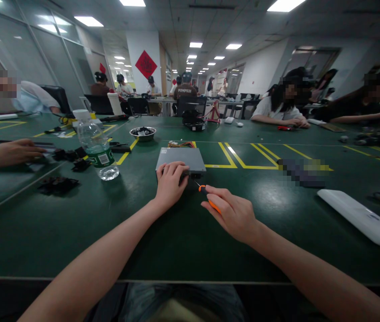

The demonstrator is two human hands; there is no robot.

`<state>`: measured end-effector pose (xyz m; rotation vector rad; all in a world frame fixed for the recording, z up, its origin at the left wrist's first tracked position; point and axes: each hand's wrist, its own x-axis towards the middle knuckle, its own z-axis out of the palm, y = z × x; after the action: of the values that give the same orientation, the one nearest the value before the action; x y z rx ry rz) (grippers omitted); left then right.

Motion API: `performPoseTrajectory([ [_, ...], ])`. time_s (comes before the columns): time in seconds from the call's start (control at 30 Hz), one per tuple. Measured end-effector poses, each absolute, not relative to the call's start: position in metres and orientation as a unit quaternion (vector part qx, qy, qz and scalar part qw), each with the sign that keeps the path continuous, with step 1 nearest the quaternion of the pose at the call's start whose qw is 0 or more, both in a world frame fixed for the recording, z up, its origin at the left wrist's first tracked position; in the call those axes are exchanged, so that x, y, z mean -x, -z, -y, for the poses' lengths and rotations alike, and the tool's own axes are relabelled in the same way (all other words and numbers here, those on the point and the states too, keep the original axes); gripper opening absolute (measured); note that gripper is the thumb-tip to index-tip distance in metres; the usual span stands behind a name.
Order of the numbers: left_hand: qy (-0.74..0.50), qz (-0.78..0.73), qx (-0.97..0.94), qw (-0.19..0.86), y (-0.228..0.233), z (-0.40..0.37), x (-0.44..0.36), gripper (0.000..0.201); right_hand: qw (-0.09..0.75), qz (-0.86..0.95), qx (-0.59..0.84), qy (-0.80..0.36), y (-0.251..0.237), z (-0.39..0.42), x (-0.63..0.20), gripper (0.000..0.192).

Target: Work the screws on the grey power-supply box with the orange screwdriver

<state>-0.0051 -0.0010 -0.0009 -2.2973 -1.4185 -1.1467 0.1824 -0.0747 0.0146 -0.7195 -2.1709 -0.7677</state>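
Screwdriver [206, 197], orange-handled, sits gripped in the right hand's [233, 214] fingers, tip at the grey metal box [185, 159] on the green bench [176, 241]. Left hand [171, 181] fingers press the box's near edge. Behind, a metal bowl [142, 133] holds dark small parts; a water bottle [98, 147] stands left.

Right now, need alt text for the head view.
Left hand steadies a flat grey metal box on a green table while the right hand points an orange-handled screwdriver at its near edge. A water bottle stands left.
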Motion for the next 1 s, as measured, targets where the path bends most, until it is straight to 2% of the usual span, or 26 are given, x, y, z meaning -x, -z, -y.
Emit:
performPoseTrajectory([
  [0.43,0.390,0.489,0.773,0.110,0.000,0.001,0.004,0.019,0.399,0.844,0.209,0.291,-0.019,0.073,-0.196,0.013],
  [0.63,0.371,0.472,0.792,0.115,0.001,0.002,0.009,0.025,0.424,0.830,0.209,0.298,-0.023,0.070,-0.205,0.024],
  [0.73,0.345,0.449,0.815,0.126,-0.001,0.008,0.014,0.032,0.425,0.823,0.222,0.304,-0.025,0.068,-0.208,0.023],
  [1.0,0.271,0.412,0.858,0.148,-0.006,0.027,0.011,0.033,0.433,0.810,0.233,0.319,-0.025,0.066,-0.210,0.024],
])
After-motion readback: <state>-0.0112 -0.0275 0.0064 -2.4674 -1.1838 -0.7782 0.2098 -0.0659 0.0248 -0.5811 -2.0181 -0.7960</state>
